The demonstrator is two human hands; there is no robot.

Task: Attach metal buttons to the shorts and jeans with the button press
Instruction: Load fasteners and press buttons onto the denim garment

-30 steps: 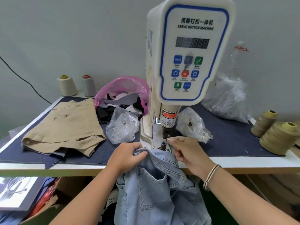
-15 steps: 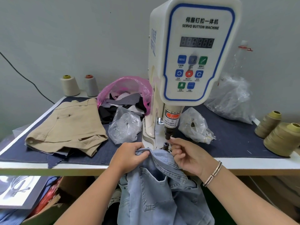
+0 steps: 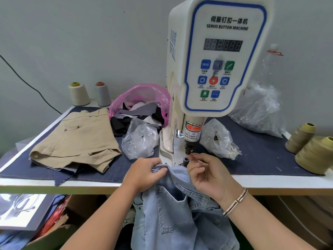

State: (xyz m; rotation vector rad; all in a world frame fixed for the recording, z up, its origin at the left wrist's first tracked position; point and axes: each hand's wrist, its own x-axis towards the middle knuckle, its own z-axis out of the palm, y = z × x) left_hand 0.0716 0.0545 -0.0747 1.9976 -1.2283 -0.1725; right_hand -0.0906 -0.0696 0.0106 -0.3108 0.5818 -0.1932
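Head view, machine: the white servo button press with blue-edged control panel (image 3: 216,56) stands at the far middle of the tabletop (image 3: 90,184); its dark upper punch (image 3: 188,150) hangs just above the small dark lower die post (image 3: 185,160).
Head view, jeans: the light blue denim jeans (image 3: 173,213) hang over the near edge of the tabletop, their waistband raised to just beside the lower die, not yet lying over it.
Head view, left hand: the left hand (image 3: 144,173) grips the bunched waistband, fingers curled round the fabric.
Head view, right hand: the right hand (image 3: 207,174) has its fingertips (image 3: 193,156) pinched together beside the upper punch; whether a button sits between them cannot be told.
Head view, shorts: the folded tan cotton shorts (image 3: 75,141) lie on the left of the tabletop, with small metal studs visible on them.
Head view, supplies: a clear plastic bag of small parts (image 3: 140,139) lies left of the machine base, another clear bag (image 3: 218,139) to its right.
Progress: the shorts look finished and set aside; the jeans appear to be at the loading stage, with positioning and pressing left to do.
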